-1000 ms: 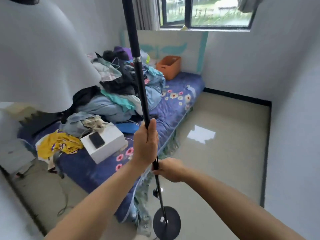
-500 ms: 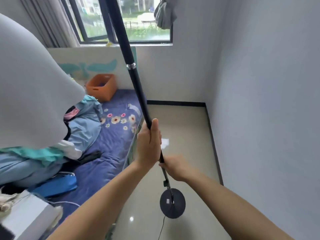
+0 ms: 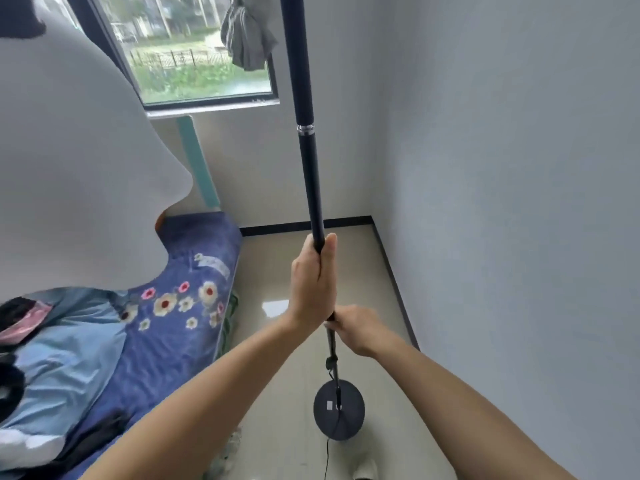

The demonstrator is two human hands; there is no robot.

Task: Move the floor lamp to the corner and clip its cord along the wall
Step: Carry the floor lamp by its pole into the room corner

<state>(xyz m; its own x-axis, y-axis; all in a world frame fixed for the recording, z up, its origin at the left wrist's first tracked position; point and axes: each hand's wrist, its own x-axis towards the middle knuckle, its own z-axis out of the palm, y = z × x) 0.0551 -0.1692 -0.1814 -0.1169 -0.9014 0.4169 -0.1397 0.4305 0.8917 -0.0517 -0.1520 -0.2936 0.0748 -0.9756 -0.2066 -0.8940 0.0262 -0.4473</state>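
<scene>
The floor lamp's black pole (image 3: 304,140) runs nearly upright through the middle of the view. My left hand (image 3: 313,282) grips the pole at mid height, thumb pointing up. Just below it, my right hand (image 3: 360,329) is closed around the thinner lower section. The round black base (image 3: 339,414) shows below the hands over the tiled floor; I cannot tell if it touches the floor. A thin black cord (image 3: 327,459) trails from the base toward the bottom edge. The white lampshade (image 3: 76,174) fills the upper left. The room corner (image 3: 372,216) lies ahead on the right.
A bed with a blue flowered sheet (image 3: 166,327) and piled clothes (image 3: 52,368) lines the left side. A bare grey wall (image 3: 519,202) stands close on the right. A window (image 3: 201,57) with a hanging grey cloth (image 3: 247,32) is ahead. Beige tile floor (image 3: 287,271) runs between bed and wall.
The view has swung right, away from the bed clutter and toward the corner. The lamp came along in both hands and now stands more upright, nearer the right wall.
</scene>
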